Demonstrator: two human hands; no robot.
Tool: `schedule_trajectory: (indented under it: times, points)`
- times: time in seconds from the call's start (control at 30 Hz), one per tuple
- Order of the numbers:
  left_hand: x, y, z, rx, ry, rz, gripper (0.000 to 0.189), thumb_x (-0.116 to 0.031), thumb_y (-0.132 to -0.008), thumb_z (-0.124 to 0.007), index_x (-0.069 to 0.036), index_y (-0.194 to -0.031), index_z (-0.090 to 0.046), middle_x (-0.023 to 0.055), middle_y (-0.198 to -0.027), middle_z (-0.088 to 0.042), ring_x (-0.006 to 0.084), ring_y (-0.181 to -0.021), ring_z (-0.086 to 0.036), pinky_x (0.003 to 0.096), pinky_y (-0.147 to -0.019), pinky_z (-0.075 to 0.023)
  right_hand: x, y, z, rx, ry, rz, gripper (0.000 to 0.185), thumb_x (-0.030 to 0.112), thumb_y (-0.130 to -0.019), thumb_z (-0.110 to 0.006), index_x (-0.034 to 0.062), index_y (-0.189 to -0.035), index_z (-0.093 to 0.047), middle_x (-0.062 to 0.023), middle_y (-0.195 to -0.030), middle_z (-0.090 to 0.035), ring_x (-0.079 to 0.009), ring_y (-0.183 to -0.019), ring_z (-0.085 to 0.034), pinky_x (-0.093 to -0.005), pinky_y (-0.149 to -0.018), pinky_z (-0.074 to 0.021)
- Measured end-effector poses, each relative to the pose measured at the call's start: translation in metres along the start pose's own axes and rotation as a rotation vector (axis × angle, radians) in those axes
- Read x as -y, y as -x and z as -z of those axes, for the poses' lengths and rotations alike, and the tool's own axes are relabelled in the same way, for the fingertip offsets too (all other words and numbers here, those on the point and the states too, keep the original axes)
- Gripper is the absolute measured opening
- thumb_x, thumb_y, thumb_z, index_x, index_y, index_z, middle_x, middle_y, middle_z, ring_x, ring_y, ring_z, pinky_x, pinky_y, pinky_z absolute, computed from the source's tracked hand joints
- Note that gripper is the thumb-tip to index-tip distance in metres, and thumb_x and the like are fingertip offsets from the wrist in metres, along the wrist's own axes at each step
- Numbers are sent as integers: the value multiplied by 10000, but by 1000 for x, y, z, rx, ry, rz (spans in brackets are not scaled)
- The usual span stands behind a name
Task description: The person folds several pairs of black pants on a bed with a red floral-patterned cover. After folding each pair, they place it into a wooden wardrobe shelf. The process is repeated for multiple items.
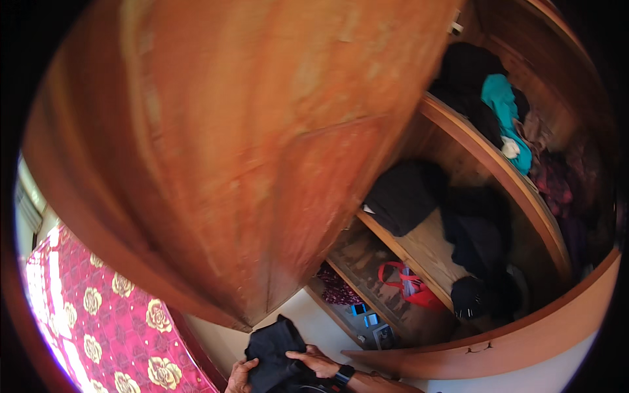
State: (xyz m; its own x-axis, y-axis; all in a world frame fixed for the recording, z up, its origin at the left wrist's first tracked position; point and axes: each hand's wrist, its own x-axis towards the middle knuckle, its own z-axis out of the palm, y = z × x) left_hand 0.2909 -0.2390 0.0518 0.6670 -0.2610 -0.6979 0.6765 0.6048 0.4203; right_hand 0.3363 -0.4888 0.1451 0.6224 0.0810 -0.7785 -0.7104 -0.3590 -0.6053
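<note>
A piece of black cloth (275, 346), seemingly folded, is held between my two hands at the bottom of the view. My left hand (240, 376) grips its left edge with the thumb on top. On the other side my right hand (317, 361), with a dark watch on the wrist, pinches the cloth under its thumb. Both hands are below a wooden wardrobe door (245, 147) that stands open and fills much of the view. To the right, a stack of folded dark clothes (405, 196) lies on a middle wardrobe shelf (430, 236).
An upper shelf holds a teal garment (501, 105) and dark clothes (467, 73). Lower down are a red bag (422, 297), patterned cloth (339, 287) and small blue items (358, 309). Another wardrobe door (491, 344) swings out at lower right. A rose-patterned mattress (123, 334) lies left.
</note>
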Motion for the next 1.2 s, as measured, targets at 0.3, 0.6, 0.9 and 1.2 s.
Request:
schedule_trajectory:
  times: [0.3, 0.6, 0.9, 1.2]
  points:
    - [-20, -17, -19, -12, -139, 115, 336, -225, -947, -589, -65, -1240, -551, 166, -983, -715, 280, -777, -716, 406, -665, -622, 47, 92, 103, -540, -602, 705, 490, 207, -893, -755, -12, -1300, -595, -84, -1207, -693, -185, -1033, -658, -337, -956, -521]
    - [-27, 7, 63, 169, -855, -438, 492, -302, -997, -524, 52, -1337, -486, 230, -1152, -664, 304, -1010, -675, 422, -859, -585, 127, 81, 212, -962, -871, 830, 537, 233, -896, -720, -63, -1314, -559, -120, -1301, -631, -229, -1177, -587, -375, -1052, -449]
    - [-10, -4, 81, -275, -931, -131, 359, -237, -970, -611, 54, -1180, -628, 170, -1050, -718, 269, -885, -713, 355, -746, -595, 212, 44, 363, -1069, -899, 901, 609, 412, -870, -761, 0, -1264, -548, -122, -1247, -620, -213, -1149, -591, -365, -998, -496]
    - [18, -44, 41, -475, -331, 239, 235, -224, -993, -524, -51, -963, -681, 117, -789, -657, 251, -723, -657, 374, -587, -541, 230, -82, 427, -1193, -718, 670, 736, 275, -838, -793, -124, -1372, -481, -229, -1323, -588, -302, -1226, -554, -354, -1058, -431]
